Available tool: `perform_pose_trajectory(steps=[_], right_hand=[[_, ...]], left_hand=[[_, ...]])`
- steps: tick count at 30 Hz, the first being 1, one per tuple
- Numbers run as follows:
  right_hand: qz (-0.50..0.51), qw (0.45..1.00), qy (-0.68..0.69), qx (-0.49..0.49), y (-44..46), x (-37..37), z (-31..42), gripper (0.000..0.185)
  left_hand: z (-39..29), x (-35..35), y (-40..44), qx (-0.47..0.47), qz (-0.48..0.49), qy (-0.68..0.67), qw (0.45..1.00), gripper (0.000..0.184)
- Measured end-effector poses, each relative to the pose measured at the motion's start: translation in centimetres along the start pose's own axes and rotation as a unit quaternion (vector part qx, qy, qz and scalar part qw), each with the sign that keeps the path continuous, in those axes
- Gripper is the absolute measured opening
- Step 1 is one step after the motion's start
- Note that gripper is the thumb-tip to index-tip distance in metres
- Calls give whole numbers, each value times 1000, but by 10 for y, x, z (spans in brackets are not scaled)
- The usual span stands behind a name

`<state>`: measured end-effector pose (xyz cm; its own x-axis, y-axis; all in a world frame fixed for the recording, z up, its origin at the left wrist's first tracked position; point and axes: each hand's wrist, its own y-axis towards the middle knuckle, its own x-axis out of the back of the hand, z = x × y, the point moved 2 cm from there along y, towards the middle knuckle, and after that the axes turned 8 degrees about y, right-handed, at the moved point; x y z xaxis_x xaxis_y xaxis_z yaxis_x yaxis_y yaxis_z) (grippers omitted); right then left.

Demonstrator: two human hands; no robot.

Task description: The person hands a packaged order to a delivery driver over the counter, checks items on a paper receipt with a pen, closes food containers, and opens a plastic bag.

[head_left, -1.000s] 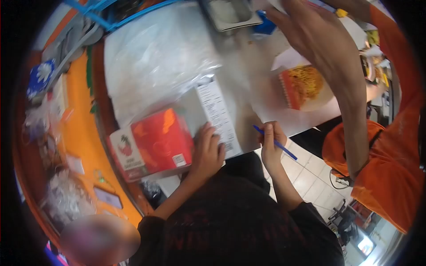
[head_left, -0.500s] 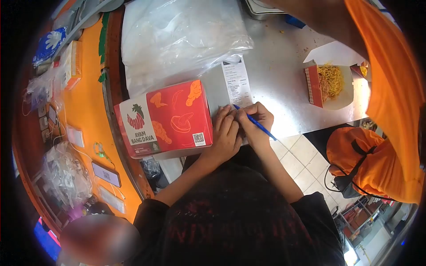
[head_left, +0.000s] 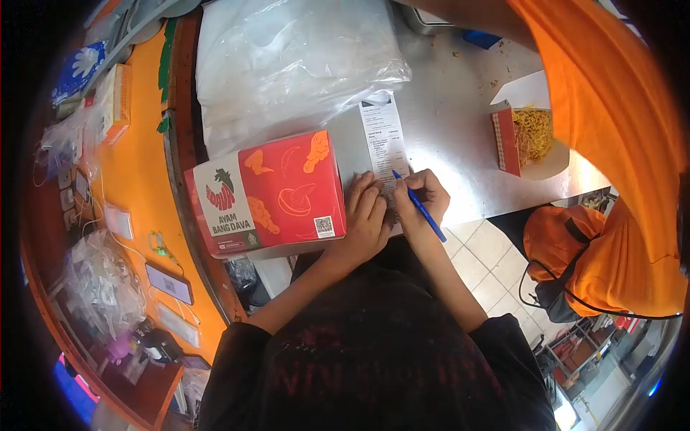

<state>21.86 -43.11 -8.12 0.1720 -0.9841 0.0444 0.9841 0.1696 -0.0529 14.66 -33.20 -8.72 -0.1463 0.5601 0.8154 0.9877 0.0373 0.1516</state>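
Fingers [head_left: 433,184] of the right hand [head_left: 424,205] are bent in close around a blue pen [head_left: 430,218], thumb and forefinger nearly meeting on its barrel with no wide gap between them. The pen slants, its tip over the lower part of a printed receipt [head_left: 383,133] and its other end pointing back past the hand; whether the tip touches the paper cannot be told. The left hand [head_left: 368,214] lies palm down with its fingers loosely curled and side by side, gripping nothing that shows. Its fingertips rest at the lower left edge of the receipt, near the right hand; what lies under the palm is hidden.

The receipt lies flat on a steel table [head_left: 453,136], print side up. Just left of the left hand sits a closed red box [head_left: 291,183] with a white logo panel and a printed code. Beyond box and receipt lies a stack of clear plastic bags [head_left: 295,65], its edge by the receipt's top. Well apart to the right, an open carton [head_left: 507,142] holds yellow noodles [head_left: 533,133], partly covered by another person's orange sleeve [head_left: 596,108].
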Motion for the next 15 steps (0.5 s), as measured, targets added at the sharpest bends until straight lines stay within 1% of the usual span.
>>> perform_pose_trajectory(steps=[3, 5, 6, 7, 9, 10, 11, 13, 14, 15], right_hand=[[22, 999, 28, 8, -2, 0, -2, 18], [73, 994, 43, -75, -5, -2, -2, 18], [51, 996, 42, -60, -6, 0, -6, 17], [52, 996, 42, -60, -5, 1, -8, 17], [79, 995, 5, -58, -1, -1, -8, 17], [56, 998, -11, -3, 1, -2, 3, 18], [52, 999, -11, 3, 5, 2, 10, 18], [4, 988, -156, 17, 13, 17, 22, 18], [38, 967, -251, 5, 19, 14, 27, 20], [95, 936, -338, -1, 23, 8, 37, 25]], left_hand=[[-1, 0, -1, 1, -1, 1, 1000, 31], [-2, 1, 0, 3, -23, 12, 1000, 29], [-1, 1, 1, 3, -23, 12, 1000, 29], [0, 1, 0, 2, -12, 14, 1000, 29], [0, 1, -1, -1, 0, 17, 1000, 30], [0, 1, -1, 2, -1, 18, 1000, 30], [0, 1, 0, 3, -5, 20, 1000, 30], [4, -4, -4, -2, -13, 7, 1000, 32], [4, -5, -5, -3, -17, -9, 1000, 35], [0, -4, -5, -21, -21, -12, 999, 35]])
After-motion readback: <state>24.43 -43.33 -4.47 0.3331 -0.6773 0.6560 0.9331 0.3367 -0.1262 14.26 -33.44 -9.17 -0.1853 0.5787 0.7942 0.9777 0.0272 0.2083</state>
